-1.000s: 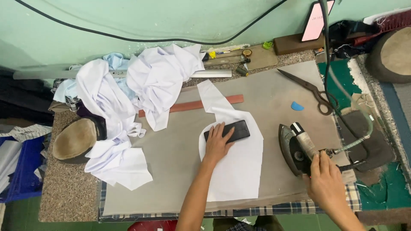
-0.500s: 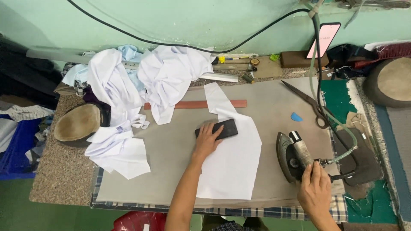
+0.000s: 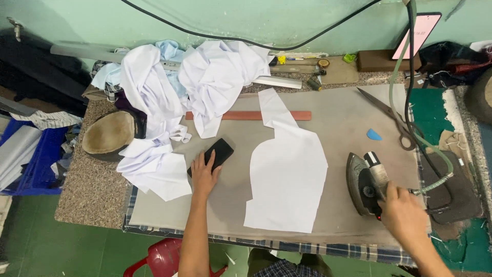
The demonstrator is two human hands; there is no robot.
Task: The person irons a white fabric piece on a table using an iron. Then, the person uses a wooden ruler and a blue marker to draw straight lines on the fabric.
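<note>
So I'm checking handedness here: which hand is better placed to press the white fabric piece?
Probably the right hand: it grips the iron beside the white fabric piece; the left hand rests on a black block.

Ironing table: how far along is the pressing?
Done: white cut fabric piece lies flat, uncovered. In hand: left hand rests on the black block beside it; right hand grips the iron, parked off the piece. Left: crumpled white garments piled at the back.
</note>
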